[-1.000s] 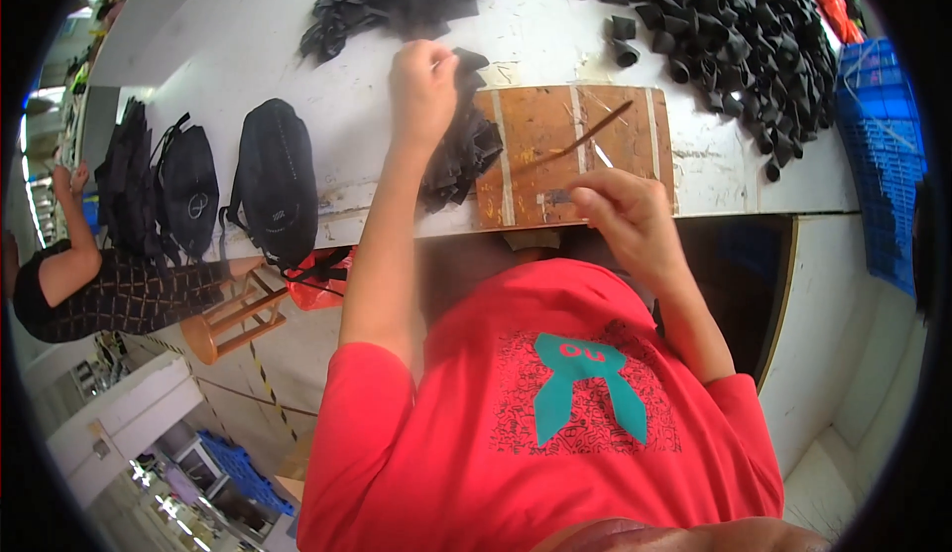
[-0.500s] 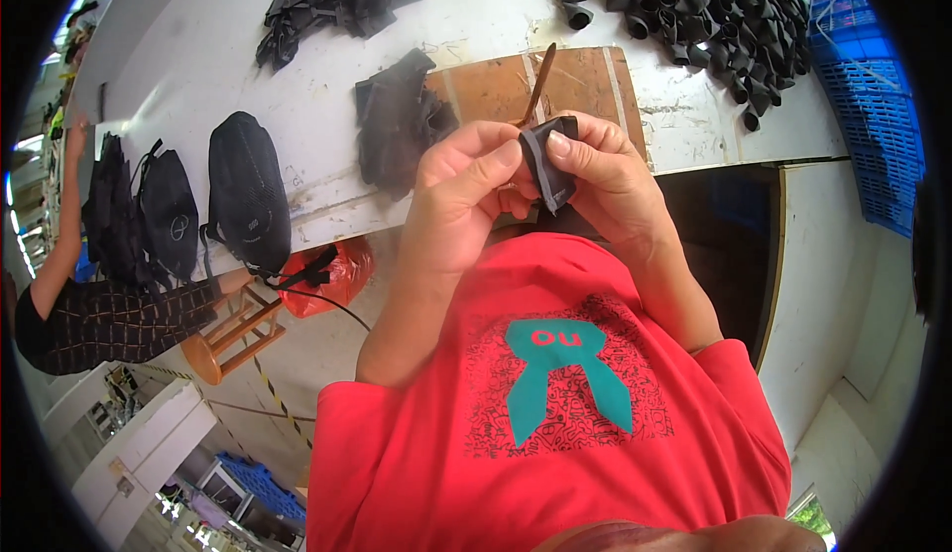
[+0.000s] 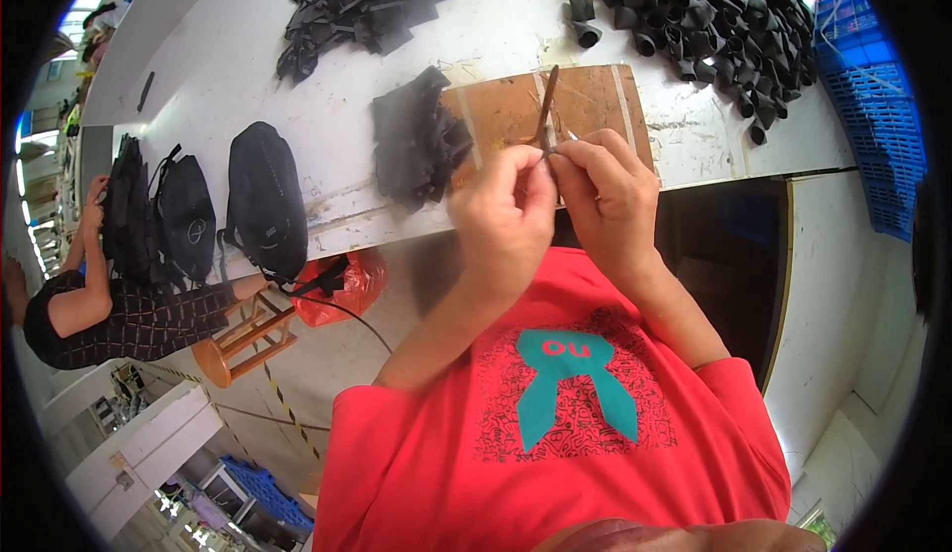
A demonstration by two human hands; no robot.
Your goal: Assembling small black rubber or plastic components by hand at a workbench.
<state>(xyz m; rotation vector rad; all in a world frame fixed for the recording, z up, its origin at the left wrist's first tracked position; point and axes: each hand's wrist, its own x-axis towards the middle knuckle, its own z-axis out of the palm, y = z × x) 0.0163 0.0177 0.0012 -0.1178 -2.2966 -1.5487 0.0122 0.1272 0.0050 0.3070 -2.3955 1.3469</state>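
Note:
Both hands are raised in front of my chest at the table edge, fingertips pinched close together. My left hand (image 3: 508,200) and my right hand (image 3: 608,187) are closed on a small black fabric piece (image 3: 551,158), which is mostly hidden between the fingers. Just beyond the fingertips a slim brown stick (image 3: 548,101) points up and away over a brown board (image 3: 496,106). Whether the fabric touches the stick I cannot tell. To the left of the board lies a stack of flat black fabric pieces (image 3: 412,140).
A heap of black fabric tubes (image 3: 684,16) covers the far right, beside a blue crate (image 3: 873,116). Flat black pieces (image 3: 372,1) lie at the far left. Black pouches (image 3: 266,195) rest near the left edge; a co-worker (image 3: 119,314) and a wooden stool (image 3: 243,339) are beyond.
The black piece, held up with its flat side showing before, is now mostly hidden in my fingers. My hands have turned and come together near the stick. The co-worker's arm has shifted.

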